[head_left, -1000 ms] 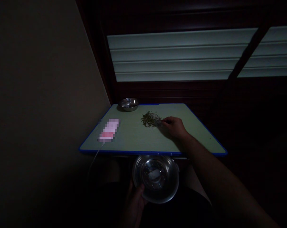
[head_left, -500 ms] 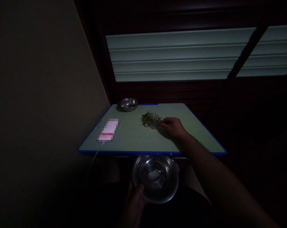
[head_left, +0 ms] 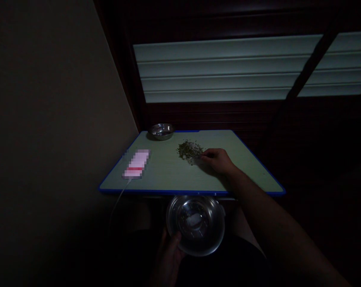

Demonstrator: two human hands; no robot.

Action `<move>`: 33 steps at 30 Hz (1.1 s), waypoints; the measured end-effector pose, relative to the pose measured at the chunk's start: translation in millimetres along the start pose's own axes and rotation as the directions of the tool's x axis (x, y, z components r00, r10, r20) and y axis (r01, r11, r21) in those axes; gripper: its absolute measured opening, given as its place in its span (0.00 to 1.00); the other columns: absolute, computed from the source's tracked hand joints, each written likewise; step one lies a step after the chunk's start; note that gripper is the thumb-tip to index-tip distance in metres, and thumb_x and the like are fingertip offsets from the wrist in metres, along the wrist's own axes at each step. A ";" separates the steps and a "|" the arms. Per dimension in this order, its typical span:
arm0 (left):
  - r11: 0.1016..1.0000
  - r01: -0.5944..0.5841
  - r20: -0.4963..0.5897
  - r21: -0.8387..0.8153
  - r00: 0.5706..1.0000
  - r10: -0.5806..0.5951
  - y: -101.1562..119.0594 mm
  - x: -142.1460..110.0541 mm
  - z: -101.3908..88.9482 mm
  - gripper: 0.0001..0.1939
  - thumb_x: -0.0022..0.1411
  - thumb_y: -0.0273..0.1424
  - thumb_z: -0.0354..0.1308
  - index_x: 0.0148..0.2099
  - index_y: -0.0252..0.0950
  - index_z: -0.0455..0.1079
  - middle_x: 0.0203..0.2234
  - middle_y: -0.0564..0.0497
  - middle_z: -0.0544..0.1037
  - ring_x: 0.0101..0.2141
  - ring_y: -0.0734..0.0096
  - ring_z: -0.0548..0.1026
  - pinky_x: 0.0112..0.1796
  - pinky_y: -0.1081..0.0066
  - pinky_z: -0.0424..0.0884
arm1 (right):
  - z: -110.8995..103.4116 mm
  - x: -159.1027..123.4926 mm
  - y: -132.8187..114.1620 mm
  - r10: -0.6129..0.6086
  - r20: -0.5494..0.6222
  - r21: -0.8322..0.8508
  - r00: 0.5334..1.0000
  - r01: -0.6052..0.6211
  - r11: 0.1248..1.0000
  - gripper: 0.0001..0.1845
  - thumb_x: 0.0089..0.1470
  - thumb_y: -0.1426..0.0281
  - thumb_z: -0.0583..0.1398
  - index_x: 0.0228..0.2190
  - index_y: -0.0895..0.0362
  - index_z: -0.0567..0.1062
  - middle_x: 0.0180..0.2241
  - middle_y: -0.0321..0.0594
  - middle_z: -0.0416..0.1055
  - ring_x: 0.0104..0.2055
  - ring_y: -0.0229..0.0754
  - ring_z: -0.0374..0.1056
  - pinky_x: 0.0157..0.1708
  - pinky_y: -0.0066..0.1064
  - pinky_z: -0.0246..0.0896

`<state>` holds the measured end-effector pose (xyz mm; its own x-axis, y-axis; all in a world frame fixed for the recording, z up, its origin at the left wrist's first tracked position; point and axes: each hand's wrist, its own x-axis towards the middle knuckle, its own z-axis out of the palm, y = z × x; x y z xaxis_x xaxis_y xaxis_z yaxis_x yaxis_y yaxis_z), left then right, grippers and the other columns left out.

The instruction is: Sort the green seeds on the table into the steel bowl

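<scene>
Grains (head_left: 187, 150) on blue-edged table (head_left: 162, 177) beside wall (head_left: 63, 99)

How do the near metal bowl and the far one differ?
The near bowl is held by the left hand; the far bowl stands untouched on the table. The near bowl shows below the table's front edge, the far bowl near its back left corner. The near bowl appears larger than the far bowl. Both are round and shiny.

The right forearm (head_left: 268, 207) is bare, the legwear (head_left: 234, 257) dark.
</scene>
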<state>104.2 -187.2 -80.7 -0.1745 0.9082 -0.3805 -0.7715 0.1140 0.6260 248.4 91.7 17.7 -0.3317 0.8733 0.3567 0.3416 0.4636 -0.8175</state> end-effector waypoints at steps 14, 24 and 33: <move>1.000 0.006 0.001 0.014 1.000 -0.006 2.9 -2.5 2.1 0.35 0.61 0.36 0.61 0.68 0.52 0.54 0.59 0.48 0.73 0.60 0.52 0.66 0.59 0.50 0.61 | -4.0 -1.8 -9.5 0.049 -0.030 0.004 0.998 -0.049 0.999 0.10 0.41 0.64 0.62 0.21 0.59 0.77 0.21 0.39 0.74 0.26 0.40 0.67 0.29 0.31 0.61; 1.000 0.010 0.002 0.016 1.000 -0.011 4.4 -2.3 3.9 0.36 0.61 0.35 0.62 0.68 0.53 0.54 0.58 0.49 0.74 0.58 0.55 0.70 0.58 0.53 0.62 | -3.9 -0.7 -5.4 0.058 -0.061 -0.049 0.996 -0.061 0.997 0.09 0.42 0.65 0.61 0.22 0.58 0.77 0.22 0.39 0.75 0.26 0.40 0.67 0.30 0.30 0.61; 1.000 0.017 -0.024 0.022 1.000 -0.016 5.0 -0.6 3.7 0.36 0.60 0.35 0.62 0.68 0.52 0.55 0.57 0.48 0.75 0.57 0.53 0.70 0.58 0.50 0.63 | -1.4 -0.1 -3.6 0.025 -0.032 -0.056 0.999 -0.027 0.998 0.11 0.44 0.63 0.61 0.24 0.58 0.78 0.24 0.39 0.76 0.27 0.40 0.68 0.32 0.31 0.62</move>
<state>102.7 -185.6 -74.8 -0.1767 0.8963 -0.4067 -0.7605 0.1380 0.6345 248.4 90.2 21.3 -0.2945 0.8889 0.3508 0.3994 0.4480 -0.7999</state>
